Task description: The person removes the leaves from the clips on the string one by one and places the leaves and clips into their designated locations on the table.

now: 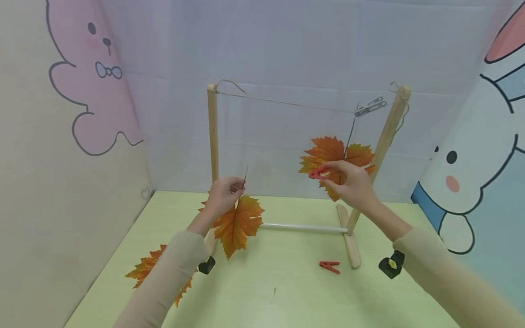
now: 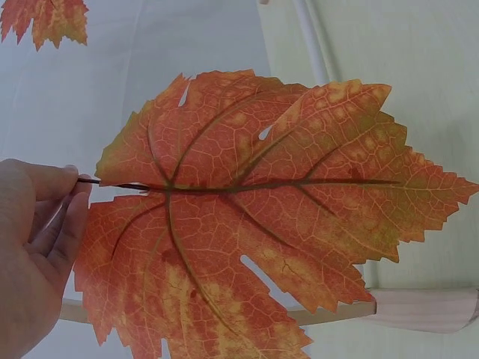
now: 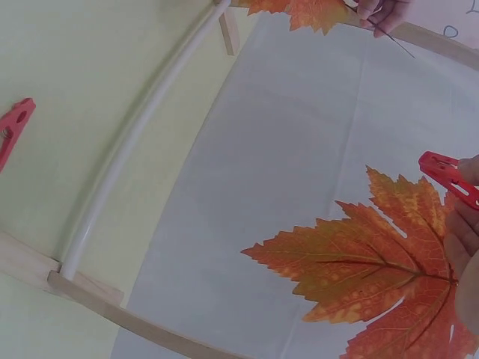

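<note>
My left hand (image 1: 224,196) pinches the dark stem of an orange maple leaf (image 1: 238,223), which hangs below the fingers near the frame's left post; the left wrist view shows the whole leaf (image 2: 247,187) spread out. In my right hand (image 1: 353,184) a red clothespin (image 1: 317,173) is held between thumb and fingers. Behind that hand, a second leaf (image 1: 328,152) hangs by its stem from the string (image 1: 286,103), fastened with a grey clothespin (image 1: 370,107). Part of this leaf is hidden by the right hand.
A wooden frame with two posts (image 1: 387,134) and a white crossbar (image 1: 303,228) stands on the pale table (image 1: 258,289). Another red clothespin (image 1: 330,266) lies near its right foot. A third leaf (image 1: 148,266) lies at left, partly behind my left sleeve.
</note>
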The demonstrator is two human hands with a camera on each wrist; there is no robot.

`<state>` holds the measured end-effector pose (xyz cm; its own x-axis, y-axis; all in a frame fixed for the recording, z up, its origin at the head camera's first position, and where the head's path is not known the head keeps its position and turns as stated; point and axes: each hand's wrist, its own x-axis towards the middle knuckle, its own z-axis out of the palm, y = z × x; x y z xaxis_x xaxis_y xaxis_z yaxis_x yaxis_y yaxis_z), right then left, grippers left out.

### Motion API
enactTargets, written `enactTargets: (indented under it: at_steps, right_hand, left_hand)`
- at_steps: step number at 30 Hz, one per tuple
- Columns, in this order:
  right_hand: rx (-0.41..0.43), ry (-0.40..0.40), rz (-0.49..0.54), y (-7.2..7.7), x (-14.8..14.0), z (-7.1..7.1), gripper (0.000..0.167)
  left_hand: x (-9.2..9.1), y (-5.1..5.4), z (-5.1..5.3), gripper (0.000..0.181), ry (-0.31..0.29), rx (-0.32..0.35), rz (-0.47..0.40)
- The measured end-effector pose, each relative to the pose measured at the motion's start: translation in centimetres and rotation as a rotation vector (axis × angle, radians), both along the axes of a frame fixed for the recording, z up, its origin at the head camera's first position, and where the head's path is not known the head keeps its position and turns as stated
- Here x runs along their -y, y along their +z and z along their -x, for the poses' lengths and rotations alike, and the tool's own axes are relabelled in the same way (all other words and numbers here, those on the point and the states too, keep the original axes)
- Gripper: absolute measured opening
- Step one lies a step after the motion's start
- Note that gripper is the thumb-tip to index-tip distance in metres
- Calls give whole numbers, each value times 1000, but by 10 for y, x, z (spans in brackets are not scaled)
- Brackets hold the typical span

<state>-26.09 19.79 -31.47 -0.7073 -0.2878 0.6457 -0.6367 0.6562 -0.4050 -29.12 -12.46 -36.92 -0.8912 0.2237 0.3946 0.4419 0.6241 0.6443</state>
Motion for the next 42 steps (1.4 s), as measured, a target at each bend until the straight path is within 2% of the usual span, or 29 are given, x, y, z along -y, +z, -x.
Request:
enactTargets:
  at_steps: [7,11,16,31,35,42]
  right_hand:
    - [-33,21,29,-27,-4,-4,31]
    - [-24,46,54,-44,-3,-8,31]
    - [5,29,69,-60,-3,-13,33]
    - [147,-23,96,-92,-5,-25,30]
    - [177,-34,108,-99,-5,-28,32]
    - [183,-40,117,-109,-6,-32,30]
  left_hand:
    - [3,-8,-1,19,-7,39,6]
    - [6,-12,-3,18,-10,68,19]
    - [9,-18,-6,20,-6,125,19]
    - [18,-33,-14,17,-17,260,1]
    - [21,-39,-17,18,-30,275,-12]
    - [26,-49,-20,18,-44,284,-14]
